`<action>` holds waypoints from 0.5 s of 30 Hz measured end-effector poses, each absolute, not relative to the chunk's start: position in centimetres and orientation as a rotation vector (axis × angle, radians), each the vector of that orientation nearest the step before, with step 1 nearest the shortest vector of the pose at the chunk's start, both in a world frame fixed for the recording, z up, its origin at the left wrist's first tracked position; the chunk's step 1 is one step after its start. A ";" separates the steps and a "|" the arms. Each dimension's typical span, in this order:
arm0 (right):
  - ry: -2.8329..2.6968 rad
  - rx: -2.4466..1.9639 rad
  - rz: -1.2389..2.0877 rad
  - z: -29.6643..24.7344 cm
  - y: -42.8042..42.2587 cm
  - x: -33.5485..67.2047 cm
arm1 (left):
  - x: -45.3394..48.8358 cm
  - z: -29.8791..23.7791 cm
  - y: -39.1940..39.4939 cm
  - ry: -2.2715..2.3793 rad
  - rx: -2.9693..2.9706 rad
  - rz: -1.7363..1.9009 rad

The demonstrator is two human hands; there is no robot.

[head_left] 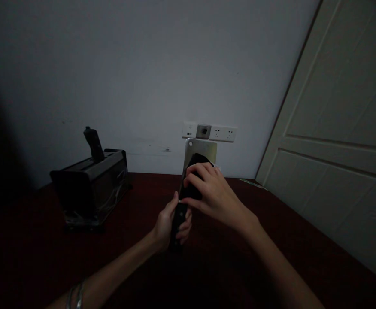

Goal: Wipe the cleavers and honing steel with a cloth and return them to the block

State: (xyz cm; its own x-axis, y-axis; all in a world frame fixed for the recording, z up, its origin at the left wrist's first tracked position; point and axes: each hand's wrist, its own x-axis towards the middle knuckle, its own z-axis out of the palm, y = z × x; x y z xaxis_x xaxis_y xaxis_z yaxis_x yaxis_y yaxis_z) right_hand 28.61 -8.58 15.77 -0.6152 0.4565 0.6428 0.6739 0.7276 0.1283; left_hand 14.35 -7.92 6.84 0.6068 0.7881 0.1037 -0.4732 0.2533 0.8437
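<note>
My left hand (170,223) is closed round the black handle of a cleaver, holding it upright over the dark red table (287,231). The wide steel blade (204,148) rises above both hands, with a small hole near its top left corner. My right hand (212,193) presses a black cloth (194,178) against the blade's lower part, fingers curled over the cloth. Bracelets show on my left wrist at the bottom of the view.
A black knife block (91,184) with one dark handle (93,143) sticking up stands at the left on the table. White wall sockets (222,133) sit behind the blade. A cream door (342,141) fills the right side.
</note>
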 end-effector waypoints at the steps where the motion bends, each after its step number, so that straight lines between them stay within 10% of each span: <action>1: -2.333 -0.856 -0.485 15.8 -8.6 28.8 | 14.4 6.9 -7.9 0.376 0.989 0.883; 15: -2.239 -0.757 -0.455 15.0 -6.9 29.4 | 14.1 7.4 -8.0 0.440 1.020 0.848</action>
State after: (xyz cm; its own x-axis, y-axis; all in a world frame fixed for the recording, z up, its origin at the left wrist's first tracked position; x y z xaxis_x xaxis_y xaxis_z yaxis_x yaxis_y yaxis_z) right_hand 29.45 -6.87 14.96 -0.5698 0.3833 0.7269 0.6366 0.7653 0.0954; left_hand 14.13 -8.00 7.42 0.6129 0.7881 0.0562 -0.4078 0.2546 0.8769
